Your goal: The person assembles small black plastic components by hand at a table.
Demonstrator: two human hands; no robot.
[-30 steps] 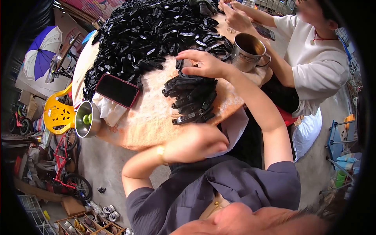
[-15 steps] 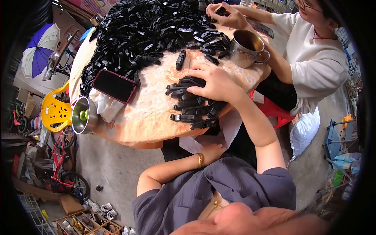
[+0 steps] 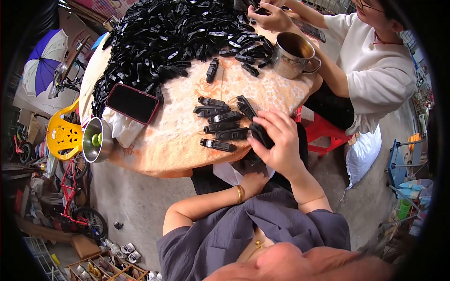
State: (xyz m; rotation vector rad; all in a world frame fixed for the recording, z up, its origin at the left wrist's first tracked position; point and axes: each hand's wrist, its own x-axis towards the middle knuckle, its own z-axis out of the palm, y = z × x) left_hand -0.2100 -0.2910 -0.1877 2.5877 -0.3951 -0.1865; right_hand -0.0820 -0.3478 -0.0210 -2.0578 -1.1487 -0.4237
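Note:
At the near right edge of the round table, my right hand (image 3: pixel 282 143) is curled around long black plastic pieces (image 3: pixel 261 135), thumb on one side and fingers on the other. How many it holds is partly hidden. Just left of it, a small group of the same black pieces (image 3: pixel 220 126) lies on the orange patterned tablecloth (image 3: pixel 164 145). Below the table edge, in my lap, my left hand (image 3: pixel 255 183) grips the near rim of a white bag (image 3: pixel 226 174); its fingertips are partly hidden.
A big heap of black pieces (image 3: pixel 173 37) covers the far table. A phone (image 3: pixel 132 104) and steel bowl (image 3: pixel 97 143) are left, a metal mug (image 3: pixel 291 58) right. Across the right side, a person (image 3: pixel 375 61) in white handles a black piece. A yellow chair (image 3: pixel 63 133) stands left.
My right hand has drawn back toward me from over the black pieces, to the table edge. Some pieces moved with it, and the group left behind is spread out. My left hand stays put.

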